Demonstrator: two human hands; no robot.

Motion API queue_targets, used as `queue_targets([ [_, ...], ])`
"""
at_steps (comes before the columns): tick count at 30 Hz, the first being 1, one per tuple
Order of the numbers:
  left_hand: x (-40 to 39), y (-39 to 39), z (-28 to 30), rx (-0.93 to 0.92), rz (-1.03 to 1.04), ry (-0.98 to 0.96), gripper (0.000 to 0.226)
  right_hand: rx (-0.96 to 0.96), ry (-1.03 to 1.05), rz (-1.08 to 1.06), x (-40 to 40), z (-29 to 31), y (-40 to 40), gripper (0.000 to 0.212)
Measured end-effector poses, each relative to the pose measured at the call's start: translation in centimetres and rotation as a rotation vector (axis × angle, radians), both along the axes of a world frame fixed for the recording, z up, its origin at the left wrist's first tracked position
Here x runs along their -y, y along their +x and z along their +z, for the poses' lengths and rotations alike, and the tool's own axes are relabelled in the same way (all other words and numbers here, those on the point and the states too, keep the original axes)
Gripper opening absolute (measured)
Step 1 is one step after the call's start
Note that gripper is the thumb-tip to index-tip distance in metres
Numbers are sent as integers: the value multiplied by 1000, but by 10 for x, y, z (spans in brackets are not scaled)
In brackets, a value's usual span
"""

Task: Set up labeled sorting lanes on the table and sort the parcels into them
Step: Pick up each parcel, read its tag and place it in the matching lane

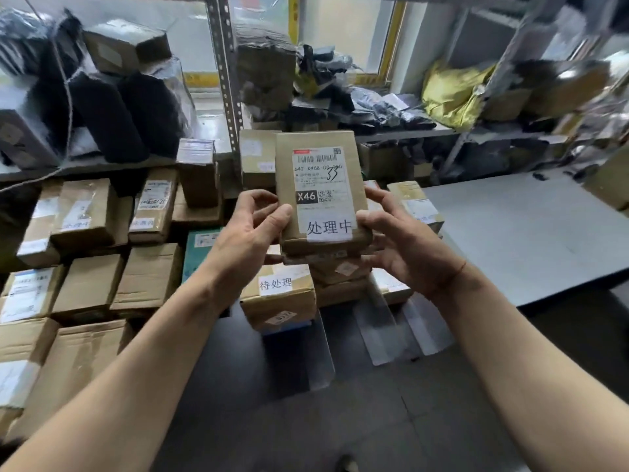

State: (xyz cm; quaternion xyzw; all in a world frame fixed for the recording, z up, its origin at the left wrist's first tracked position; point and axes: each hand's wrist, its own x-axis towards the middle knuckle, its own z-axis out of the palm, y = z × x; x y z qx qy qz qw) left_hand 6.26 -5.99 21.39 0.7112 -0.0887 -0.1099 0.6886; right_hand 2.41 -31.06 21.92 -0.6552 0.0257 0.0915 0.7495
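Note:
I hold a flat brown parcel [318, 185] upright in front of me, face toward the camera. It carries a shipping label marked X46 and a white sticker reading 处理中 along its lower edge. My left hand [253, 229] grips its left edge, thumb on the front. Its right edge and underside rest in my right hand [405, 247]. Just below sits a brown box [277, 294] with a white sticker reading 待处理. Several flat parcels [340, 270] are stacked behind that box, under the held parcel.
Many cardboard boxes [88, 287] are piled at the left. A grey table [531, 229] stretches to the right. Metal shelves [224, 63] behind hold black bags, boxes and a yellow bag [452, 93]. Clear plastic sleeves [401, 321] lie on the dark surface in front.

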Motion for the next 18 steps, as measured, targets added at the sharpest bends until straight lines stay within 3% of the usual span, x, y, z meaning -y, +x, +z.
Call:
queue_targets([
  [5,52,-11,-8,12,5,33,28,-17,34,15,53,-5,-10,60],
  [8,83,-20,-20,21,31,67,46,-31,57,55,86,-19,-8,64],
  [10,105,-30,-33,-19,72,57,55,-58,81,85,109,-36,-8,68],
  [14,137,-58,-58,-123,163,4,50,-131,132,187,142,-66,-12,79],
  [18,150,-89,-80,-193,294,-64,59,-183,140,258,154,-84,-18,76],
])
